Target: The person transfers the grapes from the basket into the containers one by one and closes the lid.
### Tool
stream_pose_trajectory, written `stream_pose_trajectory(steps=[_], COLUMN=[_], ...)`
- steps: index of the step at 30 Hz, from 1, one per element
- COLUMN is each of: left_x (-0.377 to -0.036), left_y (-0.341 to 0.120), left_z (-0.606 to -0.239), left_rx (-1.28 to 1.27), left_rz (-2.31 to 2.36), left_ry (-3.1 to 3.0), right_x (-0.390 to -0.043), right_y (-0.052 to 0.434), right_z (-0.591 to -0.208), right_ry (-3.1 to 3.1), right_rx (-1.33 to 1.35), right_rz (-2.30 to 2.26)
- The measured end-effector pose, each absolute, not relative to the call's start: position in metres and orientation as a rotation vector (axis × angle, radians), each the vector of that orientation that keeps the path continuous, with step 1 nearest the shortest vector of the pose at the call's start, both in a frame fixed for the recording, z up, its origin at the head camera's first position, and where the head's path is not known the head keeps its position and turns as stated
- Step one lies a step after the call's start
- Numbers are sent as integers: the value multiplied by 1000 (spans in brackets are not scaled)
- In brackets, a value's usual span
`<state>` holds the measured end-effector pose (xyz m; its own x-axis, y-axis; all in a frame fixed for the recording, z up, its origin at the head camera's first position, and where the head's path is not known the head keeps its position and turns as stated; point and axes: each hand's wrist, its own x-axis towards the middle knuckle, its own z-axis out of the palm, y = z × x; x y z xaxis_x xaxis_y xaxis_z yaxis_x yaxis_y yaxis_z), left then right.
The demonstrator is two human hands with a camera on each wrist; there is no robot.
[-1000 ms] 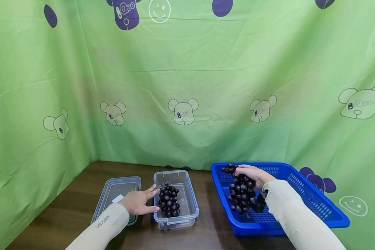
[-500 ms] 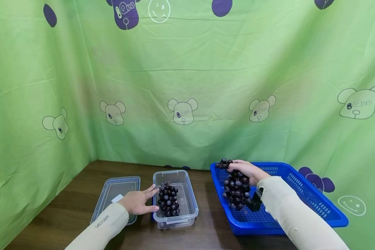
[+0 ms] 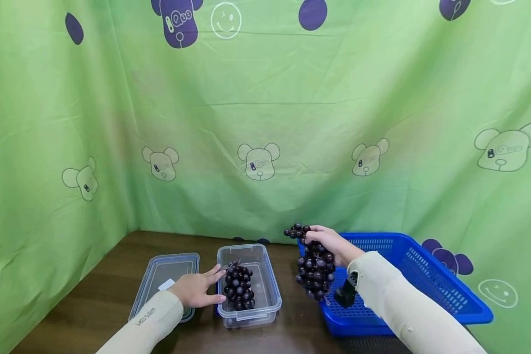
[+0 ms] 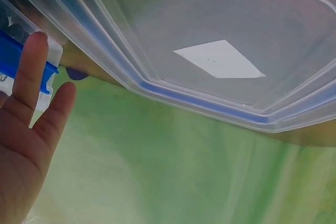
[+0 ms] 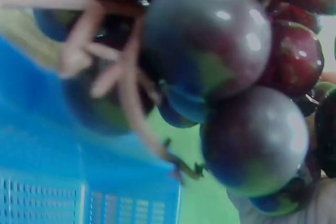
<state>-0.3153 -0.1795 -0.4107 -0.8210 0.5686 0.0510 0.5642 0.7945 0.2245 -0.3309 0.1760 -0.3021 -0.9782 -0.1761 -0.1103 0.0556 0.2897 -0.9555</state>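
My right hand [image 3: 332,242] grips a bunch of dark grapes [image 3: 316,270] near its top, hanging over the left rim of the blue basket [image 3: 407,265]. Up close in the right wrist view, grapes [image 5: 252,135] and a bare stem [image 5: 131,93] fill much of the picture. My left hand [image 3: 197,287] rests with spread fingers against the left side of a clear plastic container [image 3: 265,278]. Inside that container, toward its left wall, lies another bunch of grapes [image 3: 239,287]. Extended fingers [image 4: 34,77] touch or nearly touch the container's side in the left wrist view.
The container's lid [image 3: 172,265], bearing a white label [image 4: 220,60], lies on the brown table [image 3: 102,285] partly under my left hand and sleeve. A green printed cloth [image 3: 261,206] hangs behind the table and along its left side.
The right hand has carried its grape bunch left, from above the basket's inside to over its left rim. My left hand and the container have stayed in place.
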Motion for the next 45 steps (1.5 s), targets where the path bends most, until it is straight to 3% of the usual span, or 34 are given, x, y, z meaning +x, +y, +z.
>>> stream_pose_trajectory(steps=[25,34,45], left_x=[-311,-309,-312], left_y=[-179,-179,-177], left_z=[-413,-413,-411], left_rx=[946,926,926], left_rz=[357,361,342], left_ry=[2970,2961,2982], right_x=[-339,-336,-342], right_y=[80,65,56], right_z=[-330,-353,-372], right_ry=[2359,2347,2405], right_rx=[-228,-283,-166], right_rz=[-1837,-1894,-1948])
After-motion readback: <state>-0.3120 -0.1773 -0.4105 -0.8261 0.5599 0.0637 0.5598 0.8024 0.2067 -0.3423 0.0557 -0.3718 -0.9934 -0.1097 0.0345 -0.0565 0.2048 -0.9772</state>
